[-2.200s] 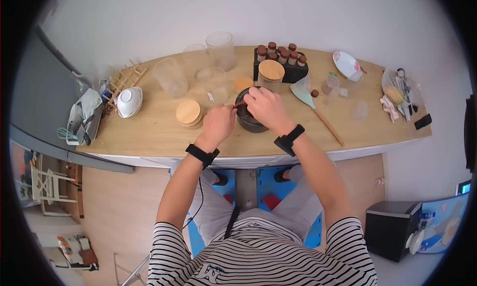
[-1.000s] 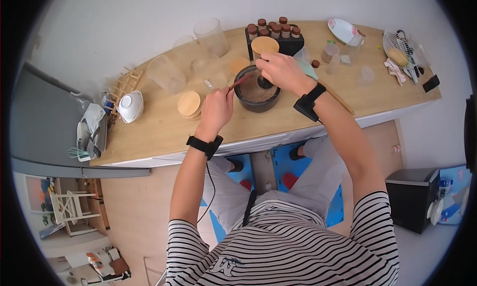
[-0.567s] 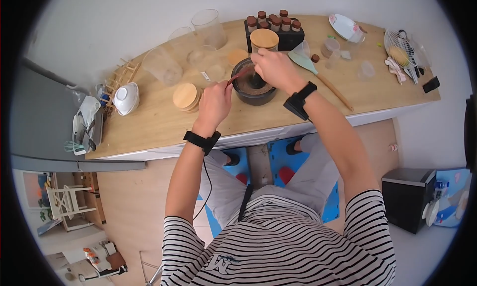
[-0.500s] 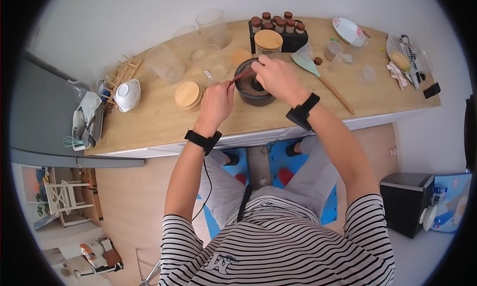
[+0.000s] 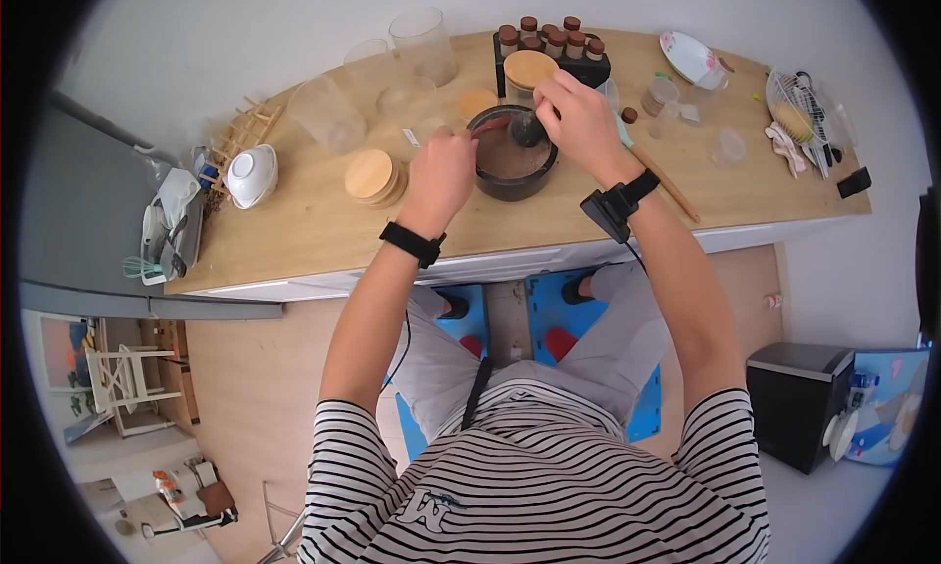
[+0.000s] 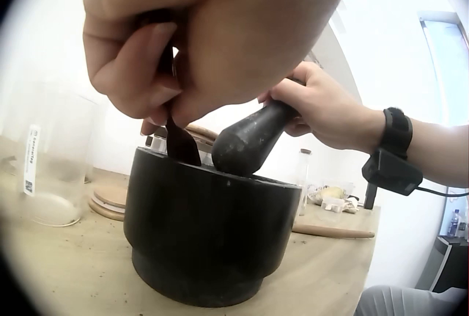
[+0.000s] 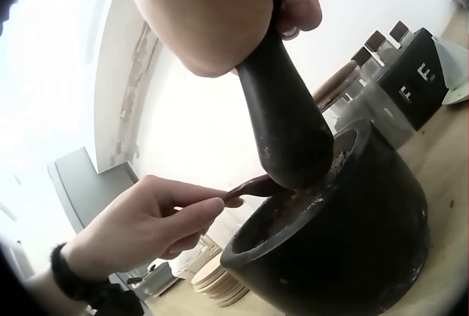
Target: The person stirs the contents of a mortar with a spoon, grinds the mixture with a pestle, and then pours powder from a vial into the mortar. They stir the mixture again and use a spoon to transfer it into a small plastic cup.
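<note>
A black mortar (image 5: 514,186) with brown powder inside stands at the middle of the wooden counter. My right hand (image 5: 586,123) grips the handle of a black pestle (image 7: 287,122), whose rounded head hangs tilted over the mortar's mouth. From the left, my left hand (image 5: 443,175) pinches a small dark reddish-brown spoon (image 6: 181,144) between thumb and fingers. The spoon's end reaches over the rim close to the pestle head, as the right wrist view shows. In the left wrist view, the mortar's wall hides its contents.
Left of the mortar is a round wooden lid (image 5: 372,176); behind that stand several clear containers (image 5: 326,113). A lidded jar (image 5: 530,70) and a black rack of spice bottles (image 5: 578,69) stand behind. A wooden-handled spatula (image 5: 667,184) lies to the right.
My right hand has moved up and right, raising the pestle from the powder towards the mortar's right rim. My left hand still holds the spoon at the left rim.
</note>
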A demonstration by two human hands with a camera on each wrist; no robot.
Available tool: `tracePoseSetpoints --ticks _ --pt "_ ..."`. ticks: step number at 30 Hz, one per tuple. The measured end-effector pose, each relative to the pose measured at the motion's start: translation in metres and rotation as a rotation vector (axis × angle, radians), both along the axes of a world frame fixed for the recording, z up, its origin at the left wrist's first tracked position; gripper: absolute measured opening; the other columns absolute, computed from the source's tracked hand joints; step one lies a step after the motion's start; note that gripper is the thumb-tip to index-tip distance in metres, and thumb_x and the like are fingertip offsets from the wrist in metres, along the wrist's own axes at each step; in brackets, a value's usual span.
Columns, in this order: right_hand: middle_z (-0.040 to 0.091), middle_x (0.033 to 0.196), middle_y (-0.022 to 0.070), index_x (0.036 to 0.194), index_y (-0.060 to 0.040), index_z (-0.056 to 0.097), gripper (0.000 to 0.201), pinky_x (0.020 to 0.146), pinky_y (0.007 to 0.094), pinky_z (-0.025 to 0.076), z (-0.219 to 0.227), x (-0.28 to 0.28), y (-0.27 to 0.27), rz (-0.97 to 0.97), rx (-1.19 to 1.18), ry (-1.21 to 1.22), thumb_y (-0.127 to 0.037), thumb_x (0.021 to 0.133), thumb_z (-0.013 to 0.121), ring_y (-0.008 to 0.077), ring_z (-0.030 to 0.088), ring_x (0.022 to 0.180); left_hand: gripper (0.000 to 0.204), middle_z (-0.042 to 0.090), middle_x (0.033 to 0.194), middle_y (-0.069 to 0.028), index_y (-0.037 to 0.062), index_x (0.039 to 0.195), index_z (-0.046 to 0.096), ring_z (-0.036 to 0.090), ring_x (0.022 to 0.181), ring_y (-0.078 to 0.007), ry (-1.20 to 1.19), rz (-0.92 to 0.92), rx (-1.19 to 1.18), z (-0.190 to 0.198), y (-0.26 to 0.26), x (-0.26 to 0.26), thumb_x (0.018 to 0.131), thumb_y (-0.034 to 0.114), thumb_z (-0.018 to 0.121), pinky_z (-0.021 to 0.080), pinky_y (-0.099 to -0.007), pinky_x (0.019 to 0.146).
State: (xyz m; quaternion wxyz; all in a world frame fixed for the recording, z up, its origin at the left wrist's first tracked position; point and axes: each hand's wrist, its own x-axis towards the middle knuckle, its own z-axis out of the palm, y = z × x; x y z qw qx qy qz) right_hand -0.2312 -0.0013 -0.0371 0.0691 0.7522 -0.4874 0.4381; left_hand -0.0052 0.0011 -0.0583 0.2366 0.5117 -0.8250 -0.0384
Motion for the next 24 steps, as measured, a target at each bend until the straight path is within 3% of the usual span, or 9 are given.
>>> tracePoseSetpoints --ticks 5,11,17,21,24 --pt "0.058 0.083 0.0092 0.088 -0.0068 0.062 0.003 0.062 0.0424 0.049 0.002 -0.005 0.005 0.006 -0.018 -0.011 -0.004 0.089 0.063 0.0316 0.062 0.071 0.018 0.067 0.088 -0.0218 0.0017 0.096 0.074 0.069 0.083 -0.0429 -0.198 -0.072 0.066 0.006 0.002 -0.010 0.096 0.018 0.066 0.057 -0.0515 0.072" --pt "0.061 0.084 0.0077 0.088 -0.0083 0.065 0.002 0.063 0.0422 0.052 0.013 -0.014 0.000 -0.057 -0.056 -0.035 -0.007 0.089 0.065 0.0320 0.064 0.072 0.019 0.068 0.087 -0.0215 0.0018 0.096 0.075 0.070 0.084 -0.0415 -0.122 -0.044 -0.026 0.010 -0.011 -0.010 0.095 0.019 0.067 0.057 -0.0511 0.073" --pt "0.063 0.084 0.0057 0.088 -0.0110 0.065 0.003 0.062 0.0426 0.054 0.023 -0.014 -0.003 -0.073 -0.101 -0.034 -0.012 0.091 0.065 0.0320 0.066 0.072 0.017 0.070 0.090 -0.0199 0.0075 0.103 0.078 0.069 0.084 -0.0410 -0.198 -0.136 0.061 0.013 -0.002 -0.020 0.094 0.018 0.068 0.056 -0.0505 0.074" --pt "0.063 0.084 0.0056 0.088 -0.0117 0.065 0.003 0.061 0.0426 0.053 0.027 -0.012 0.001 -0.105 -0.079 -0.001 -0.013 0.091 0.064 0.0320 0.066 0.072 0.018 0.070 0.090 -0.0202 0.0085 0.104 0.079 0.068 0.084 -0.0418 -0.044 -0.116 0.080 0.023 -0.004 -0.017 0.093 0.018 0.070 0.055 -0.0508 0.075" --pt "0.064 0.088 0.0072 0.093 -0.0065 0.064 0.002 0.066 0.0394 0.051 0.030 -0.011 0.005 -0.095 -0.027 -0.006 -0.008 0.093 0.063 0.0313 0.064 0.075 0.018 0.071 0.090 -0.0212 0.0074 0.104 0.079 0.068 0.085 -0.0422 0.009 -0.147 0.081 0.027 -0.005 -0.018 0.092 0.018 0.071 0.055 -0.0505 0.076"
